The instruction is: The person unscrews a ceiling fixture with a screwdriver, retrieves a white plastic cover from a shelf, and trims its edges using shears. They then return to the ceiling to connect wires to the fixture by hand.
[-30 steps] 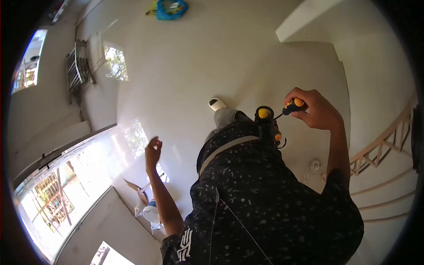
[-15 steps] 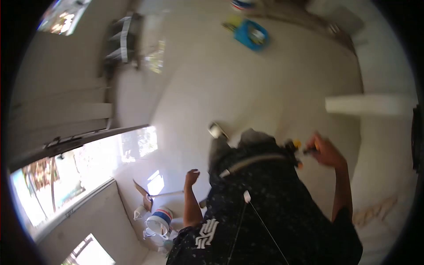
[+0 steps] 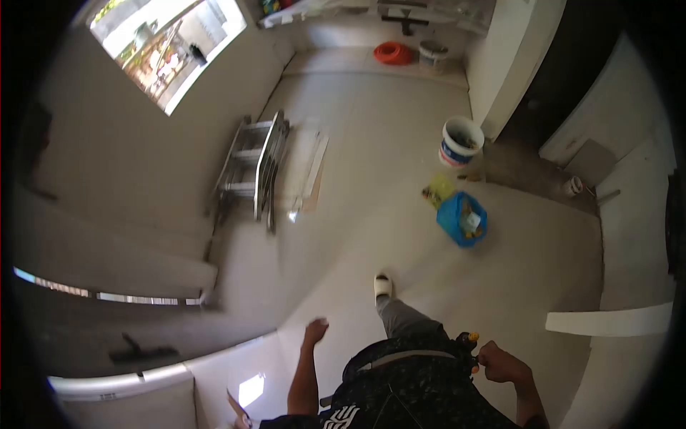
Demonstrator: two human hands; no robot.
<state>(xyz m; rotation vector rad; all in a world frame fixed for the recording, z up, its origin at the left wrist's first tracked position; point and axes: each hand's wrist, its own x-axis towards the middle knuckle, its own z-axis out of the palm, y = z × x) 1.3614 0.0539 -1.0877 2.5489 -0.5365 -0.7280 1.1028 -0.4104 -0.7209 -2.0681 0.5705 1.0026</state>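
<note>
My left hand [image 3: 316,332] hangs beside my body over the tiled floor, fingers curled in, and nothing shows in it. My right hand [image 3: 502,362] is closed at my right hip, against the tools at my waist. Whatever it grips, if anything, is hidden by the fingers. Yellow and orange tool ends [image 3: 473,337] stick up from the belt [image 3: 411,359] just left of that hand. Ahead of my foot, a blue plastic bag [image 3: 461,220] with scraps inside stands on the floor, and a yellow bag [image 3: 439,190] lies against it.
A folded metal stepladder [image 3: 256,166] is by the left wall, with flat strips [image 3: 314,168] beside it. A white bucket [image 3: 460,141] stands beyond the bags. An orange basin [image 3: 392,53] and another bucket [image 3: 433,54] are at the back. A white ledge [image 3: 607,320] juts out on the right.
My view has swung from the doorway toward the room's far end, and my body has stepped forward. My right hand, which held a small dark thing away from my hip, is now against the belt tools.
</note>
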